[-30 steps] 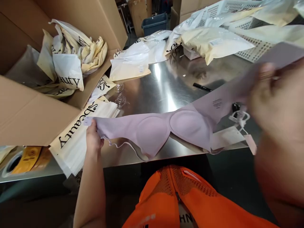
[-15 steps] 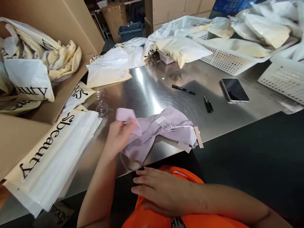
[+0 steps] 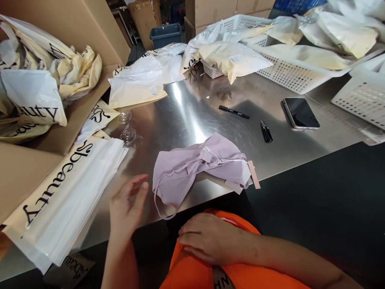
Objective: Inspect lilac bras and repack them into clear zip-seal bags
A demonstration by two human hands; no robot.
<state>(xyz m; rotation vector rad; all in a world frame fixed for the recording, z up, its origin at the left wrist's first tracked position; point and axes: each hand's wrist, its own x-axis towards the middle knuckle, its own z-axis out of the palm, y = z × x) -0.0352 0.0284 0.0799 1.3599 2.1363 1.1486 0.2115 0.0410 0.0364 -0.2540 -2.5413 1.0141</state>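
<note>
Lilac bra (image 3: 177, 184): folded, on metal table (image 3: 168, 128) nr front edge.
Long axis: L–R, approx. along edge; pink tag (image 3: 254, 175) at R end.
L hand (image 3: 128, 206): nearer; bra just to its R, no contact; thumb & fingers apart, nothing held.
R hand (image 3: 209, 237): bra lies fwd of it; rests on orange garment (image 3: 192, 267), fingers tog.; palm hidden, can't tell if gripping.

1. Flat bag stack (image 3: 69, 192) near nine o'clock is showing "beauty".
2. White bag (image 3: 33, 94) inside the carton (image 3: 33, 158), past nine o'clock, is reading "auty".
3. Lower bag (image 3: 70, 271) at eight o'clock is displaying "beau".
4. Pen (image 3: 234, 112) at two o'clock is carrying illegibly small lettering.
</note>
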